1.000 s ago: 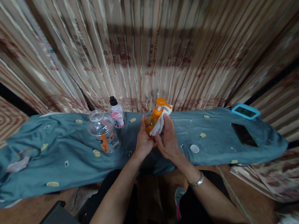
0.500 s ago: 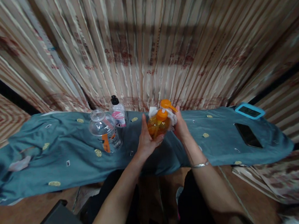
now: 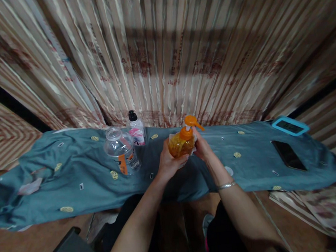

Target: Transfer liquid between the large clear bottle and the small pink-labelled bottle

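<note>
A pump bottle point(image 3: 177, 145) of amber liquid, with an orange pump head point(image 3: 191, 120), tilts a little in front of me over the covered table. My left hand point(image 3: 169, 163) is wrapped round its left and near side. At its right side my right hand point(image 3: 202, 146) presses a crumpled white cloth or tissue point(image 3: 195, 138) against the bottle; the bottle and fingers cover most of it. Left of my hands stand a clear plastic bottle point(image 3: 125, 152) with an uncapped mouth and a small pink-labelled bottle point(image 3: 137, 132) with a black cap.
A blue-green patterned cloth point(image 3: 85, 165) covers the narrow table. On its right end lie a blue-framed digital clock point(image 3: 289, 125) and a black phone point(image 3: 288, 155). A pale scrap point(image 3: 30, 186) rests at the left. Pleated curtains point(image 3: 162, 63) hang behind the table.
The white cloth has shifted from around the bottle's neck down to its right side, along with my right hand. My left hand keeps its grip. The whole view has shifted slightly.
</note>
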A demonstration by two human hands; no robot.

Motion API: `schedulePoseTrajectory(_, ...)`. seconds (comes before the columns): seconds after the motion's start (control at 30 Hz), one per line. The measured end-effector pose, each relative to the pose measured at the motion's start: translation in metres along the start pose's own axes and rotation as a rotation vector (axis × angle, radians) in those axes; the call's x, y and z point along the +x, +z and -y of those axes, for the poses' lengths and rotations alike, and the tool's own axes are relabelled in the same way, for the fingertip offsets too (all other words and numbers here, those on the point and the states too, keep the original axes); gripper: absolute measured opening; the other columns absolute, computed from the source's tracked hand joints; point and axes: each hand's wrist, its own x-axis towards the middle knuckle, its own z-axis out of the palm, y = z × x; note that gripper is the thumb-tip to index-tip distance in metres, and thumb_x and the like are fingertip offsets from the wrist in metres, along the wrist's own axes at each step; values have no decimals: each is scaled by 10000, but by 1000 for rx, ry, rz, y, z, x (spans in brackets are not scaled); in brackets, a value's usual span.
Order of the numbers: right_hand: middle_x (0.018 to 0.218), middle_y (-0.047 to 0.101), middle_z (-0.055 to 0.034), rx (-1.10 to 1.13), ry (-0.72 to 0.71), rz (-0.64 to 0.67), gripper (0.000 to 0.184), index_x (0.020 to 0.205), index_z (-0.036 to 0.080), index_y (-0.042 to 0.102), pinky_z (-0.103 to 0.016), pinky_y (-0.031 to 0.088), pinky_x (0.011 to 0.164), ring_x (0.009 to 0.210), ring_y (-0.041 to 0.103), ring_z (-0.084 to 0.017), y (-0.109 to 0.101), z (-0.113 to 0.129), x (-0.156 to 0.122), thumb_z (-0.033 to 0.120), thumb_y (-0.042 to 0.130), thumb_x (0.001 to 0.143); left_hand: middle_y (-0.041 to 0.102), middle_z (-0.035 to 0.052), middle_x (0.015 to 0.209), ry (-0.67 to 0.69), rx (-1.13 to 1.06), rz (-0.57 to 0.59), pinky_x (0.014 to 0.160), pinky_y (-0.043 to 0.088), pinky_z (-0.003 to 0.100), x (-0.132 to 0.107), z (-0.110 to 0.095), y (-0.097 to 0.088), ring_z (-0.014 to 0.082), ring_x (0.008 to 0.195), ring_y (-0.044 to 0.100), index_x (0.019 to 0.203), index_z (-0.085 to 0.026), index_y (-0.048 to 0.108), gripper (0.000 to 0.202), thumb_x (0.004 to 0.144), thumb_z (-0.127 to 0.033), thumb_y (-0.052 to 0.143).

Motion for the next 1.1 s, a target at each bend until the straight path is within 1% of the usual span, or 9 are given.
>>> schedulePoseTrajectory(0.13,1165,788,-98,-2,-21,1,573,1184,171,744,-456,621,985,1048,763,-220,-8,-6,-9,707,630,1020,802,51,1151,-2,130,-42,1060,615,489,-2,-6,-1,318,1128,792,1261,-224,599,766,616,-293,1006)
schedulePoseTrajectory(0.27,1148,789,-90,-57,-79,-17,535,1164,174,745,-466,614,1007,1044,762,-220,-12,-8,-20,680,641,1026,803,64,1159,48,189,-49,1019,635,487,-3,-9,-2,327,1110,796,1258,-222,594,750,639,-327,1004)
schedulePoseTrajectory(0.47,1095,769,-71,-185,-205,-107,465,1125,165,731,-438,622,954,991,746,-203,-16,-7,-28,617,675,1030,760,105,1359,183,217,-63,1171,578,538,-2,-5,-4,344,1297,739,1392,-225,591,849,655,-306,1004)
schedulePoseTrajectory(0.6,979,755,-44,-303,-313,-216,507,1061,165,729,-386,613,856,865,720,-177,-18,-2,-37,666,660,1019,718,106,1459,189,162,-39,1245,527,592,-1,0,-5,353,1383,702,1457,-258,579,889,675,-295,999)
schedulePoseTrajectory(0.73,921,758,-39,-440,-442,-314,558,1063,174,764,-362,588,798,807,695,-179,-11,15,-56,714,634,1006,732,87,1439,188,59,24,1261,511,615,1,4,-3,343,1400,706,1448,-291,594,816,720,-253,962)
schedulePoseTrajectory(0.8,871,757,-33,-511,-501,-338,545,1040,192,807,-374,587,836,849,708,-214,-4,25,-69,704,622,1010,764,77,1378,176,45,48,1243,535,588,2,5,-3,328,1346,739,1402,-279,620,745,735,-250,950)
schedulePoseTrajectory(0.87,973,800,-53,-566,-554,-340,533,1097,220,832,-415,597,944,982,743,-254,5,32,-82,689,587,1032,784,75,1337,163,50,49,1212,564,548,3,6,-3,316,1291,762,1367,-255,627,692,747,-256,936)
schedulePoseTrajectory(0.97,1287,800,-86,-632,-620,-313,509,1192,258,831,-474,542,1151,1266,718,-284,18,33,-99,669,567,1050,786,96,1335,157,72,27,1171,588,496,3,8,-2,319,1269,762,1358,-223,614,674,757,-270,915)
schedulePoseTrajectory(1.1,1450,734,-101,-713,-640,-233,468,1265,276,817,-496,468,1255,1419,645,-285,28,26,-115,621,574,1063,758,147,1371,168,102,-20,1178,571,535,3,8,7,348,1288,739,1377,-203,608,678,769,-296,892)
